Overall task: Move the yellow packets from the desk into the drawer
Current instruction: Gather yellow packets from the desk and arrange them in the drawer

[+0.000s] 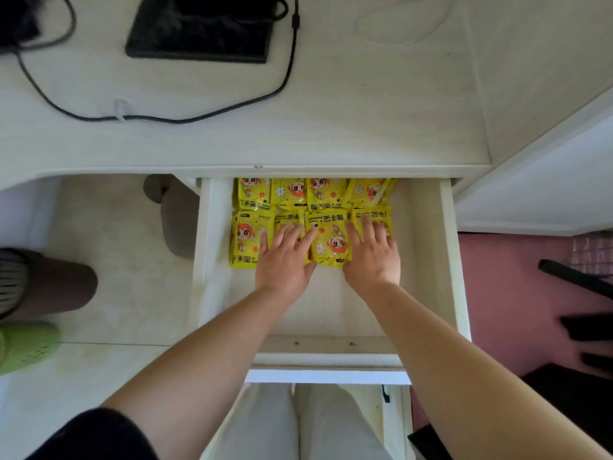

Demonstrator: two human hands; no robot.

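Note:
Several yellow hand-warmer packets (pixel 326 239) lie flat in two rows at the back of the pulled-out white drawer (pixel 428 260). Both of my hands are inside the drawer, resting palm-down on the front row. My left hand (pixel 285 257) has its fingers spread over the second packet from the left. My right hand (pixel 373 252) lies with spread fingers on the rightmost packet. Neither hand grips a packet. The back row is partly tucked under the desk edge.
The white desk top (pixel 331 111) holds a black tablet-like device (pixel 202 28) and a black cable (pixel 166 119). A grey slipper (pixel 175 214) lies on the floor left of the drawer. A green shoe (pixel 26 346) is at far left. A pink mat (pixel 517 293) lies to the right.

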